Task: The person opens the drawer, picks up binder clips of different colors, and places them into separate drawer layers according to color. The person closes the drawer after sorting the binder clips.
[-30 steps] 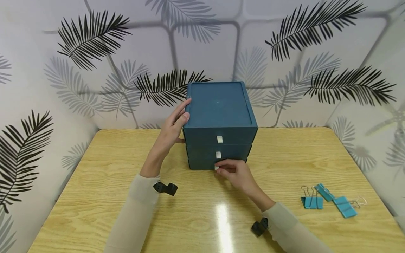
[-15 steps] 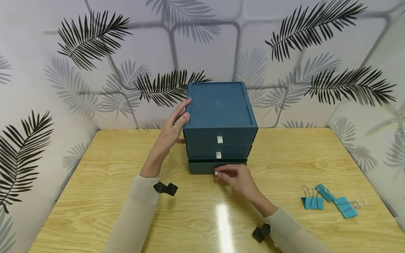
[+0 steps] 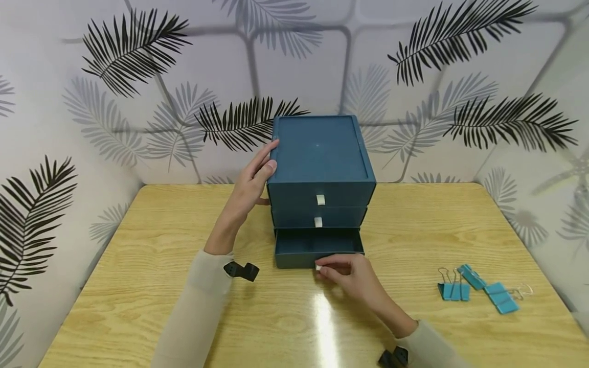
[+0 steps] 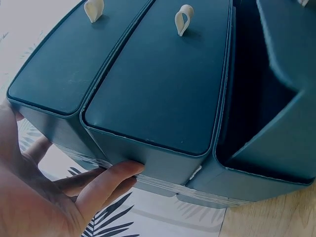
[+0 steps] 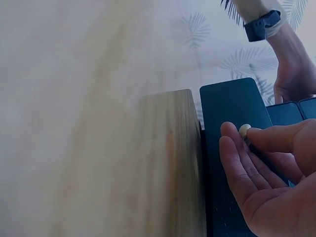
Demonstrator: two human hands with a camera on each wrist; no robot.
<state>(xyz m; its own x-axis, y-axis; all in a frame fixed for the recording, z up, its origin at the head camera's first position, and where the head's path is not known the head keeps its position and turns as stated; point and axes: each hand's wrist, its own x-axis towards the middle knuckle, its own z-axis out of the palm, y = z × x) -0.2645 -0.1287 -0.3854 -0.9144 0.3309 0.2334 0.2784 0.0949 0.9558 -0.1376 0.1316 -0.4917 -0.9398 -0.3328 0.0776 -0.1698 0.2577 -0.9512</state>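
A dark blue drawer unit (image 3: 317,153) with three stacked drawers stands at the back of the table. Its bottom drawer (image 3: 294,260) is pulled partly out, and the inside that shows is dark and bare. My right hand (image 3: 358,280) pinches that drawer's small white pull tab (image 5: 244,130) between thumb and fingers. Against the unit's left side lies my left hand (image 3: 248,190), fingertips at the top edge. In the left wrist view, that hand's extended fingers (image 4: 111,180) touch the side wall. The upper two drawers, each with a white tab (image 3: 320,200), are closed.
Several blue binder clips (image 3: 454,292) with wire handles lie on the right of the wooden table (image 3: 152,286). A wall with a leaf pattern (image 3: 294,61) rises behind the unit. Both wrists wear black camera bands (image 3: 241,271).
The bottom drawer has slid out from closed toward me, with my right hand pulling its tab. My left hand has kept its place on the unit's side.
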